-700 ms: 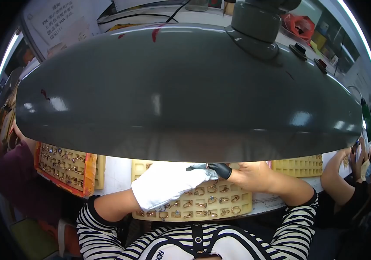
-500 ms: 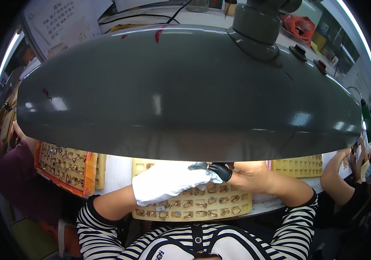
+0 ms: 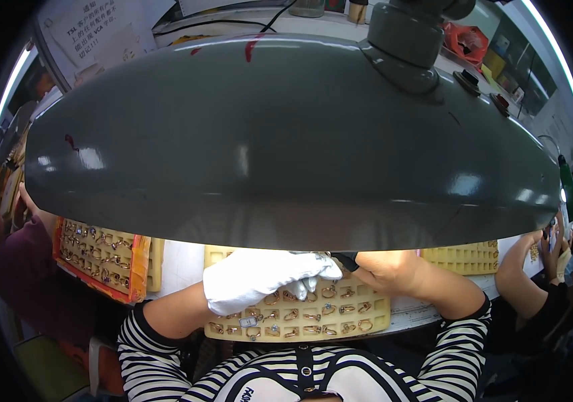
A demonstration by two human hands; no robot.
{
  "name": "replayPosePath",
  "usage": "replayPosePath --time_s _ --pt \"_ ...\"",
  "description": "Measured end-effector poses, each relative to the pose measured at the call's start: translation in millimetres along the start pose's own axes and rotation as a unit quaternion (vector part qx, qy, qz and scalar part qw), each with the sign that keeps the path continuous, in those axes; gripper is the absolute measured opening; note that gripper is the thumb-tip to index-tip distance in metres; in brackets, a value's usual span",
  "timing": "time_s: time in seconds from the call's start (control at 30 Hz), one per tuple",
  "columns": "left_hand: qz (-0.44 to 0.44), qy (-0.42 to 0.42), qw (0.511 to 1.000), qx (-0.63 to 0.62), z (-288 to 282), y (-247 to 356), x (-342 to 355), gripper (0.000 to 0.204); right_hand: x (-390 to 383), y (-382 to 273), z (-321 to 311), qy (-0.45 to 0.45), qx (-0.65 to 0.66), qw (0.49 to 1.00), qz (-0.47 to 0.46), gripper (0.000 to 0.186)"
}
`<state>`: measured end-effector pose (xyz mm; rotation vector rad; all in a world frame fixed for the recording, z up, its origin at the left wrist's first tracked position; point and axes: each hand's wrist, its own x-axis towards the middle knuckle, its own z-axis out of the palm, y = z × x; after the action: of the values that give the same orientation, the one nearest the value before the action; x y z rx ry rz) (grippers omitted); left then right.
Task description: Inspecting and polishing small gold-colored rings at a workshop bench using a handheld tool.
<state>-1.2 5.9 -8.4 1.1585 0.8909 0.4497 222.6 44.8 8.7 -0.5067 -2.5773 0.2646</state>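
Observation:
My left hand (image 3: 263,278), in a white glove, has its fingers bent and pressed up to the black cover on a finger of my right hand (image 3: 387,271). My right hand is otherwise bare, with its fingers curled. Both meet just below the lamp's edge, which hides part of them and whatever is between them. Beneath them lies a pale yellow slotted tray (image 3: 380,328) of gold-coloured rings (image 3: 310,315), some with stones; a small tag (image 3: 248,322) lies among them.
A large grey lamp hood (image 3: 286,141) fills the upper view. An orange-edged ring tray (image 3: 139,271) is at the left, a yellow slotted tray (image 3: 457,258) at the right, on a white bench (image 3: 179,268). Other people work at far left (image 3: 25,275) and far right (image 3: 521,281).
The white-gloved fingers have shifted and now bend downward over the tray. The black finger cover is more hidden behind them and the lamp's edge.

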Motion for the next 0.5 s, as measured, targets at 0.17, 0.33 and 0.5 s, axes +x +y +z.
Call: replayPosePath --time_s 0.17,0.33,0.5 --pt "0.002 0.017 1.000 0.015 0.8 2.8 -2.6 0.041 -3.7 -2.4 -7.0 -0.028 0.051 0.998 0.039 0.011" --pt "0.067 0.035 0.987 0.140 -5.5 -17.1 -1.1 0.036 11.5 -1.2 -14.8 -0.035 0.248 0.960 0.128 0.015" --pt "0.070 0.057 0.980 0.178 -3.3 -13.2 -4.5 0.035 12.8 -8.7 -10.0 -0.088 0.189 0.962 0.177 0.019"
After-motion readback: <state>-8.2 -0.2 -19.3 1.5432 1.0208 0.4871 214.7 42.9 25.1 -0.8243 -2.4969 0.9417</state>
